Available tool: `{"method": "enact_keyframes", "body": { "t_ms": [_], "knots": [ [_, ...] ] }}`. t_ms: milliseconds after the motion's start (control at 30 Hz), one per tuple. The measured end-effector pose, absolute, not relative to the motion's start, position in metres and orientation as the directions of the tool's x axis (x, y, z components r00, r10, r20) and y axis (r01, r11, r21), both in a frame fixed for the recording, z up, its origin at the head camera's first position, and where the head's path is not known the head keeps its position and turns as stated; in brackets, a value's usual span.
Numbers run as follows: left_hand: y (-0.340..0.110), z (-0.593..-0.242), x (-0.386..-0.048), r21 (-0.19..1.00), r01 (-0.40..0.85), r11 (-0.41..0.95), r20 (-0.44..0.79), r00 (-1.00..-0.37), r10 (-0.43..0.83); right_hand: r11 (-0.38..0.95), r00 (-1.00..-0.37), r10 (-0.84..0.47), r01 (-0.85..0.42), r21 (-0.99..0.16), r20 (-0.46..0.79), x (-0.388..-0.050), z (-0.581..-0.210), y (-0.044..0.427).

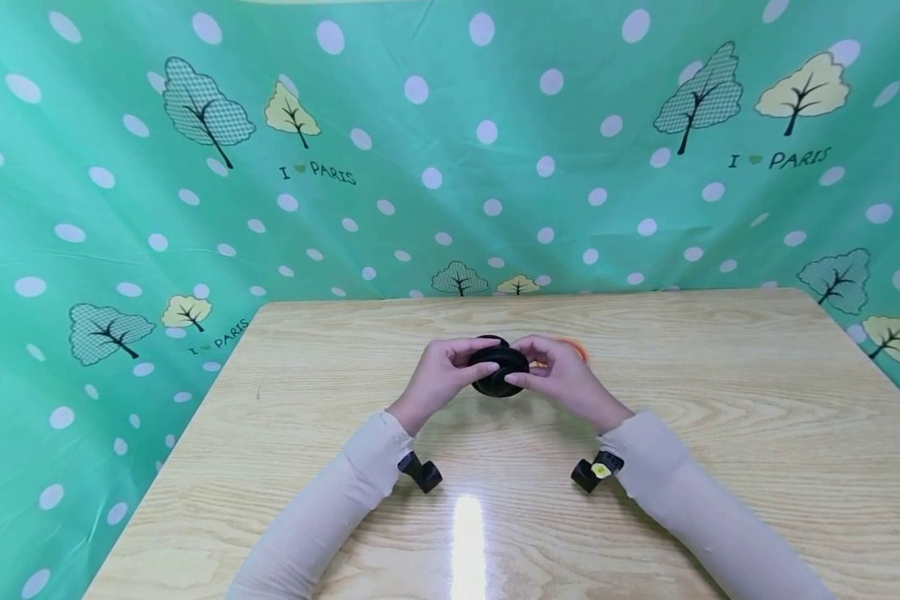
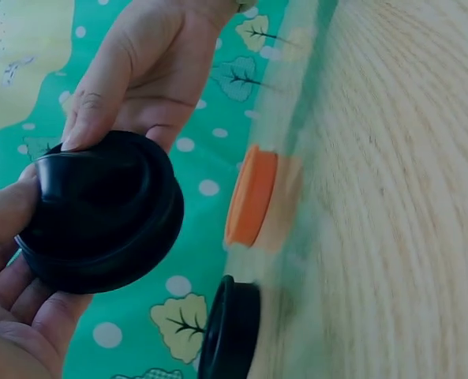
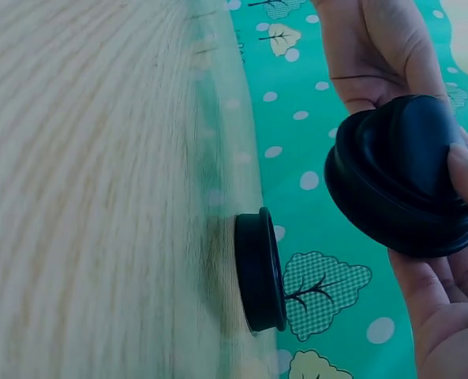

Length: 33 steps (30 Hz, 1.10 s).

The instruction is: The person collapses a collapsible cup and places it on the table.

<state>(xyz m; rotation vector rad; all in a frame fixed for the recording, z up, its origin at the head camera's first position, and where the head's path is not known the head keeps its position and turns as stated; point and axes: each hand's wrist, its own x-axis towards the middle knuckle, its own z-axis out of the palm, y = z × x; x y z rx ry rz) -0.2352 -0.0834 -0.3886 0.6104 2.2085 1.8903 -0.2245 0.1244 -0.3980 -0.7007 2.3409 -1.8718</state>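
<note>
A round black lid-like piece (image 1: 499,372) with a raised ridge across its top is held above the table by both hands. My left hand (image 1: 444,372) grips its left edge, thumb on the near face. From the opposite side my right hand (image 1: 558,375) pinches it, also with the thumb in front. The left wrist view shows the black piece (image 2: 103,213) tilted, its ridge and stepped rim visible. Beyond the hands, a black flanged ring (image 3: 257,270) stands on the table. An orange round piece (image 2: 252,196) lies near it, partly hidden by my right hand in the head view.
The wood-grain table (image 1: 330,383) reaches back to a green dotted curtain (image 1: 450,150). A black wrist camera (image 1: 422,473) sits under the left sleeve and another camera (image 1: 587,475) under the right. Light glares on the table's near middle.
</note>
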Motion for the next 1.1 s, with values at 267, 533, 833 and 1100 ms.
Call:
{"method": "enact_keyframes", "body": {
  "t_ms": [267,533,833,1100],
  "knots": [
    [-0.0836,-0.3831,-0.2328,0.962,0.186,0.201,0.082,-0.895,0.439,0.193,-0.884,-0.422,-0.305,-0.932,0.202,-0.2247,-0.3988,0.1247],
    [-0.0852,-0.3876,-0.2369,0.969,0.194,0.155,0.108,-0.893,0.437,0.249,-0.919,-0.346,-0.286,-0.925,0.190,-0.2253,-0.3963,0.1258],
    [-0.0866,-0.3859,-0.2380,0.982,0.155,0.106,0.083,-0.868,0.490,0.114,-0.953,-0.264,-0.180,-0.977,0.145,-0.2266,-0.3979,0.1263],
    [-0.0847,-0.3864,-0.2371,0.983,0.167,0.080,0.115,-0.889,0.444,0.037,-0.963,-0.240,-0.134,-0.990,0.121,-0.2263,-0.3990,0.1239]
  ]
}}
